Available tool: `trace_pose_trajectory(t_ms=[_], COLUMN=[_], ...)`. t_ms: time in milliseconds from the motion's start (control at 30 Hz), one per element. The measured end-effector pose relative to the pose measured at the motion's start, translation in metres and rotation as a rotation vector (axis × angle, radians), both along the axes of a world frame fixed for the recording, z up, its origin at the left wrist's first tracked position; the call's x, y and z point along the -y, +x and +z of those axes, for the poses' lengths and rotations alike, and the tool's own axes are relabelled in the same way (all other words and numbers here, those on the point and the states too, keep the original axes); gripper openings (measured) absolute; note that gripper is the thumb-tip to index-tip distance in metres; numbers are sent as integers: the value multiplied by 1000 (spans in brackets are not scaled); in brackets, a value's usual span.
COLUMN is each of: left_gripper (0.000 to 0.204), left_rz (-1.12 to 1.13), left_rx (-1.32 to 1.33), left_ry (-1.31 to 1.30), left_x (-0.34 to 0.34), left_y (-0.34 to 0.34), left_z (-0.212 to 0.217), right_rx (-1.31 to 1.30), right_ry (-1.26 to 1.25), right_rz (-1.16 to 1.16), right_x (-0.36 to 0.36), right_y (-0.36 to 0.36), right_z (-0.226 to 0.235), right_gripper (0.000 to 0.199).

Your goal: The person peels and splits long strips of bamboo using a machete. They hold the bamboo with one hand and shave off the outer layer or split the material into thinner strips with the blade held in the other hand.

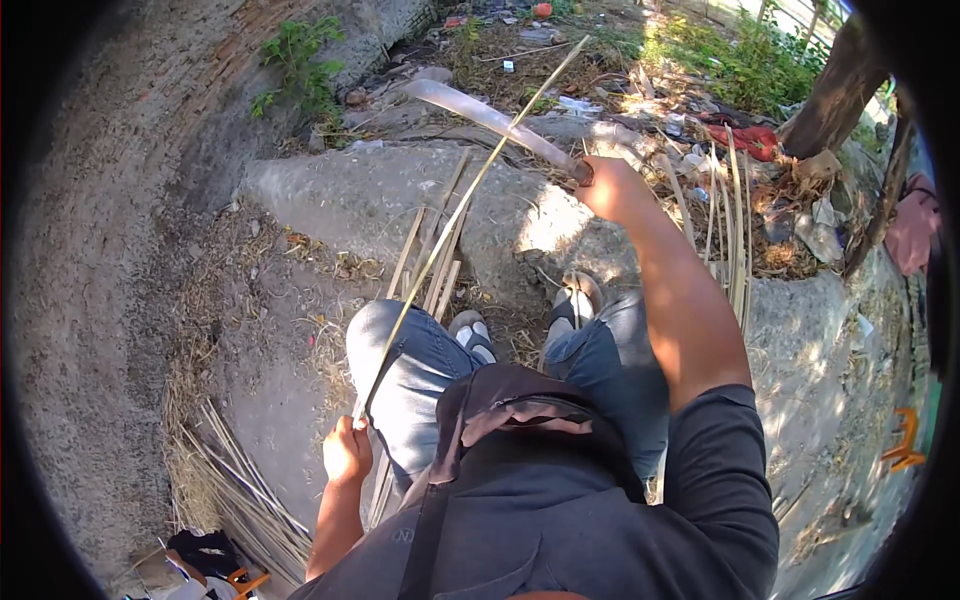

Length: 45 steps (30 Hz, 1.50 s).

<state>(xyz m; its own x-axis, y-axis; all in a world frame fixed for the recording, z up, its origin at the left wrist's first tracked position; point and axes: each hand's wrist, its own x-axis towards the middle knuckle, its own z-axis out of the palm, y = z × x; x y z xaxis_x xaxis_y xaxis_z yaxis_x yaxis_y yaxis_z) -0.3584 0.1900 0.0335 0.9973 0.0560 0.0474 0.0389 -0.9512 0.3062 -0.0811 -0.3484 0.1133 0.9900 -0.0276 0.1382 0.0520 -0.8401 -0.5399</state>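
Observation:
Low at my left side, my left hand (348, 450) is closed around the near end of a long, thin bamboo strip (447, 231). The strip slants up and away to the right, passing over my left knee. Out ahead, my right hand (612, 190) grips the dark handle of a machete (487, 115), its broad pale blade pointing to the far left. Blade and strip cross near the strip's far part; whether the edge is cutting into it I cannot tell. More split bamboo strips (430, 262) lie on the ground between the strip and my feet.
A bundle of thin strips (245, 490) lies at lower left, and upright strips (736, 220) stand at right. A concrete ledge (330, 200) runs ahead, with litter and a red cloth (745, 140) beyond. A tree trunk (838, 85) rises far right; a rough wall (100, 250) borders the left.

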Motion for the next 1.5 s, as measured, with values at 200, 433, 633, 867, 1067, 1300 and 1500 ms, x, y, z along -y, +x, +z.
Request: trace_pose_trajectory(t_ms=[200, 433, 633, 867, 1067, 1300, 1500], left_gripper=[26, 26, 27, 27, 28, 29, 18], left_rz=[-15, -12, -28, -66, -77, -37, -15], left_rx=[-5, -10, 78, 86, 37, -95, -110], left_ry=[-36, -46, -46, 41, -68, -8, 36], left_x=[3, 7, 12, 4, 4, -28, -44], left_y=[0, 3, 9, 7, 4, -23, -26], left_z=[-2, 0, -4, -5, 11, 18, 4], right_rx=[-23, 157, 43, 119, 245, -12, 35], right_ry=[-158, -465, 119, 32, -444, -23, -152], right_rz=[173, 539, -58, 29, 454, 4, 86], right_x=[-32, -84, 7, -10, -63, 16, -8], right_y=[-25, -38, 17, -20, -35, 6, -13], right_z=[29, 20, -13, 11, 29, 1, 12], right_gripper=[20, 21, 19, 17, 20, 22, 19])
